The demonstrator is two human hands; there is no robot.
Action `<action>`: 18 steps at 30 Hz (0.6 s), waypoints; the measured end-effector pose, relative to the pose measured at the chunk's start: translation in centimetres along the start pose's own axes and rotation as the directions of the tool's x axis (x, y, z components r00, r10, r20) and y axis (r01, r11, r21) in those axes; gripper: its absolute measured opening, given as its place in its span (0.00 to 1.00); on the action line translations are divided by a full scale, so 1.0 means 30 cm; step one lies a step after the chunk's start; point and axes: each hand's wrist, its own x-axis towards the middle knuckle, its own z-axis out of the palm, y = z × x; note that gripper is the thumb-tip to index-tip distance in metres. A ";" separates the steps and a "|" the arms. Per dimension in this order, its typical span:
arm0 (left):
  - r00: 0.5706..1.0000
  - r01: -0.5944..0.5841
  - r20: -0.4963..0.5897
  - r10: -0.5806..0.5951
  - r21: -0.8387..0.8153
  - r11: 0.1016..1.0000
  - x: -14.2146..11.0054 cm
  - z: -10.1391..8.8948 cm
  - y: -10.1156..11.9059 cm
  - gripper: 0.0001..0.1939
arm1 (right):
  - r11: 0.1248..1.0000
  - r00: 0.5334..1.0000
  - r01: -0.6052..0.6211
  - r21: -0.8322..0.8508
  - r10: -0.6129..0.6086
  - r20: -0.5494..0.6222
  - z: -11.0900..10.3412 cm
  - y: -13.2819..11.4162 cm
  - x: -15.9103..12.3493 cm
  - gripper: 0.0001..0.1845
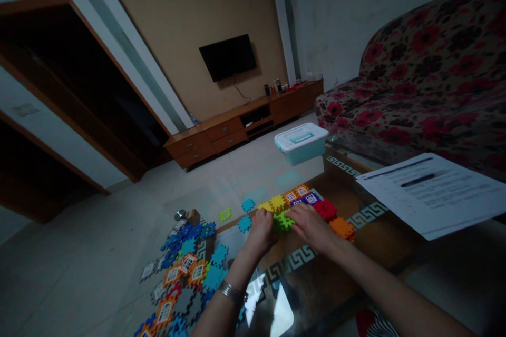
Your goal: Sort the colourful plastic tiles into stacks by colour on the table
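Observation:
My left hand (pixel 261 233) and my right hand (pixel 312 226) meet on a green interlocking plastic building piece (pixel 282 223), gripping it from either side. It sits at the near end of a joined cluster of pieces on a glass coffee table (pixel 316 284). The cluster includes a yellow piece (pixel 278 202), a red piece (pixel 325 209), an orange piece (pixel 342 228) and a purple window piece (pixel 311 198). Two loose blue pieces (pixel 245 223) lie left of my left hand. A large heap of mixed pieces (pixel 185 274) spreads further left. A silver bangle (pixel 231 292) circles my left wrist.
A lidded plastic storage box (pixel 301 143) stands at the table's far corner. Printed papers (pixel 430 195) overlap the right side of the table. A red floral sofa (pixel 427 84) runs along the right, and a low wooden cabinet (pixel 241 126) stands beneath a wall-mounted television (pixel 228 58).

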 end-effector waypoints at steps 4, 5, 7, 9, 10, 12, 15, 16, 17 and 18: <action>0.996 0.044 -0.071 -0.045 -0.019 0.999 -0.052 -0.003 -0.059 0.17 | 0.999 0.999 0.038 0.025 -0.038 0.021 0.011 -0.049 -0.022 0.12; 0.994 0.075 -0.084 -0.076 -0.012 0.997 -0.069 -0.006 -0.085 0.15 | 0.998 0.998 0.054 0.033 -0.055 0.028 0.020 -0.061 -0.030 0.12; 0.984 0.154 -0.089 -0.152 0.019 0.988 -0.105 -0.012 -0.151 0.15 | 0.993 0.993 0.105 0.051 -0.107 0.049 0.049 -0.084 -0.042 0.12; 0.968 0.246 -0.069 -0.241 0.071 0.967 -0.144 -0.020 -0.232 0.16 | 0.983 0.982 0.171 0.073 -0.177 0.071 0.091 -0.107 -0.042 0.12; 0.956 0.293 -0.061 -0.288 0.094 0.952 -0.163 -0.025 -0.276 0.16 | 0.975 0.974 0.206 0.085 -0.212 0.079 0.116 -0.120 -0.033 0.12; 0.925 0.381 -0.049 -0.377 0.124 0.916 -0.195 -0.038 -0.369 0.18 | 0.955 0.955 0.274 0.112 -0.284 0.082 0.170 -0.149 0.007 0.13; 0.885 0.466 -0.040 -0.465 0.129 0.875 -0.217 -0.063 -0.507 0.22 | 0.923 0.923 0.362 0.133 -0.375 0.088 0.255 -0.206 0.131 0.16; 0.877 0.478 -0.029 -0.479 0.129 0.869 -0.216 -0.072 -0.549 0.25 | 0.921 0.918 0.370 0.122 -0.383 0.102 0.283 -0.227 0.187 0.15; 0.874 0.483 -0.010 -0.486 0.130 0.866 -0.211 -0.080 -0.586 0.27 | 0.926 0.919 0.364 0.103 -0.375 0.124 0.310 -0.248 0.246 0.15; 0.874 0.480 0.017 -0.486 0.129 0.868 -0.205 -0.086 -0.617 0.29 | 0.937 0.924 0.342 0.075 -0.349 0.154 0.337 -0.268 0.308 0.14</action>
